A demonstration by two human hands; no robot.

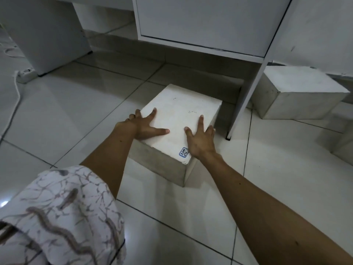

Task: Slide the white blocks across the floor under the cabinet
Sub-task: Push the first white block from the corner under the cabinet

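at the far left a white cord runs along the tiled floor to a power strip, which lies just in front of a white panel standing on the tiles. in the lower left corner a patterned sleeve covers the left upper arm, and the bare forearm reaches forward from it. the left hand lies flat on the near left part of the white block, fingers spread, thumb pointing right across the top face and the outer fingers over the left edge. the block sits on the floor in the middle of the view, its far end close to the front edge of the white cabinet, which hangs above the floor with a dark gap beneath it. faint handwriting shows on the block's top, and a small blue-edged sticker sits near its near right corner. the right hand presses flat on the right side of the top, fingers splayed, just beside the sticker. right of the block a white cabinet leg slants down to the tiles. beyond the leg a second white block rests on the floor beside the wall, well apart from the first.
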